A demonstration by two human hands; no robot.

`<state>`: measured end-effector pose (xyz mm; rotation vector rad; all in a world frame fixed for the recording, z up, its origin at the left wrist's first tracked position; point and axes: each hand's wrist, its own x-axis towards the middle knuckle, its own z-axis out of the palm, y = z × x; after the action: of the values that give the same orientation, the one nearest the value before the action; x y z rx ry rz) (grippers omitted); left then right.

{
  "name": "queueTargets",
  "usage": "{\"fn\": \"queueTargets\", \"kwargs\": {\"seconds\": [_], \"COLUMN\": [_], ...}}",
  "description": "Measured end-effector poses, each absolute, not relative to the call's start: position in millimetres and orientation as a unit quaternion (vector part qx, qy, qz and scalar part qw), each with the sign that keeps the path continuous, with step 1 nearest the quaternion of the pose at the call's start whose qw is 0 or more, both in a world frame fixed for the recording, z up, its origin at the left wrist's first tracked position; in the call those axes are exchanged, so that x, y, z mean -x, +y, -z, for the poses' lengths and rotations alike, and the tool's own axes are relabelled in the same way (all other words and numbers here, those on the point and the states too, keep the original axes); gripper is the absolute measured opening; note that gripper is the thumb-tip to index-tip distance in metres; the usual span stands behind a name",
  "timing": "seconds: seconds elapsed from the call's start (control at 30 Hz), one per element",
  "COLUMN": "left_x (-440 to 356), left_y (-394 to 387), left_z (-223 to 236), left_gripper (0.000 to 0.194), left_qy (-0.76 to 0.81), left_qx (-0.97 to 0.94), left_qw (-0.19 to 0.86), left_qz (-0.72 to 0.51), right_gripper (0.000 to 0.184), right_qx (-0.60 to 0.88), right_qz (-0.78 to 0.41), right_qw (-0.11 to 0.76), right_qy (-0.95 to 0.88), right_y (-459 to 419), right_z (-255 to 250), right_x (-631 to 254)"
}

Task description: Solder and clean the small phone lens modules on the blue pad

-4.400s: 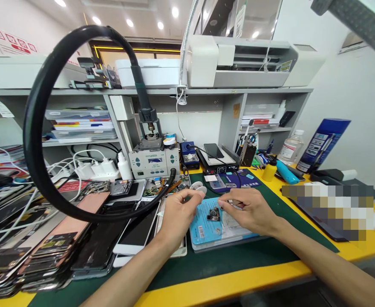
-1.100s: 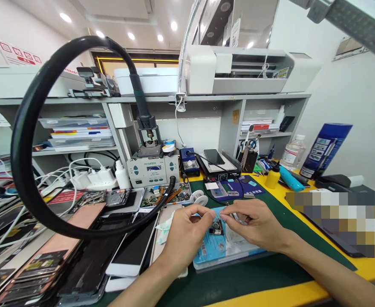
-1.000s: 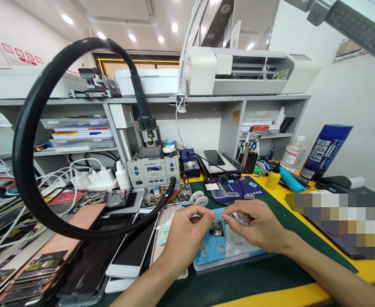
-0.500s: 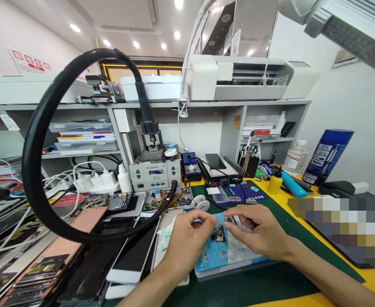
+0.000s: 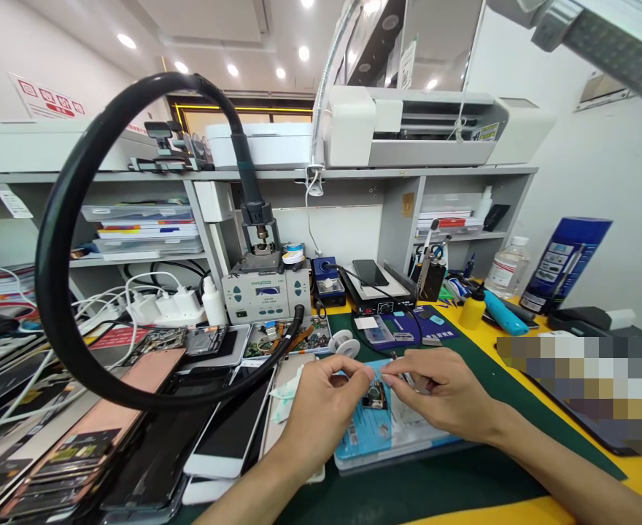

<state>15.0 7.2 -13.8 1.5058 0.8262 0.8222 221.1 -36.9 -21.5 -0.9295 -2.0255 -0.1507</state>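
Both my hands work above a blue-and-clear flat case [image 5: 354, 441] on the green mat. My left hand [image 5: 326, 408] is closed in a pinch, thumb and index tips together; anything between them is too small to make out. Close on its right, my right hand [image 5: 444, 390] pinches too, its tips almost meeting the left ones. Whatever it holds cannot be made out either. A small dark electronic part [image 5: 374, 397] with a round element lies on the case below the fingertips. My right hand partly hides the clear packaging on the case.
To the left lie several phones and a copper-coloured phone shell [image 5: 146, 379]. Behind them stands a rework station [image 5: 269, 295] with a looping black hose [image 5: 52, 255]. A parts tray [image 5: 255, 343], a solder spool [image 5: 343, 343] and a yellow bottle [image 5: 471, 313] surround the mat.
My right thumb and index finger have closed from a wide gap into a pinch and come nearer my left fingertips. My left hand has hardly moved.
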Motion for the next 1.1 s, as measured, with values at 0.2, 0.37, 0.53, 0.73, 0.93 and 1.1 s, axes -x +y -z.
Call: {"fn": "queueTargets", "kwargs": {"seconds": [0.2, 0.37, 0.53, 0.73, 0.93, 1.1], "left_x": [-15.4, -15.6, -15.3, -14.4, -15.1, -15.3], "left_y": [7.1, 7.4, 8.0, 6.3, 6.0, 6.6], "left_z": [14.2, 14.5, 15.5, 12.1, 11.8, 13.6], "left_gripper": [0.032, 0.032, 0.033, 0.034, 0.034, 0.034], "left_qy": [0.355, 0.352, 0.349, 0.352, 0.355, 0.355], "left_qx": [-0.641, -0.641, -0.646, -0.644, -0.641, -0.639], "left_qw": [0.579, 0.581, 0.581, 0.582, 0.586, 0.585], "left_qz": [-0.358, -0.358, -0.353, -0.35, -0.347, -0.351], "right_gripper": [0.007, 0.011, 0.008, 0.008, 0.006, 0.011], "right_qx": [0.409, 0.389, 0.404, 0.389, 0.407, 0.398], "right_qz": [0.057, 0.063, 0.063, 0.077, 0.083, 0.071], "right_qw": [0.435, 0.431, 0.436, 0.438, 0.432, 0.432], "right_qy": [-0.8, -0.812, -0.802, -0.807, -0.8, -0.806], "right_y": [-39.4, -38.2, -37.4, -38.3, -37.9, -38.4], "right_z": [17.3, 17.9, 19.7, 20.6, 17.6, 15.8], "right_x": [-221.6, -220.8, -222.1, -220.8, -220.5, -218.2]}}
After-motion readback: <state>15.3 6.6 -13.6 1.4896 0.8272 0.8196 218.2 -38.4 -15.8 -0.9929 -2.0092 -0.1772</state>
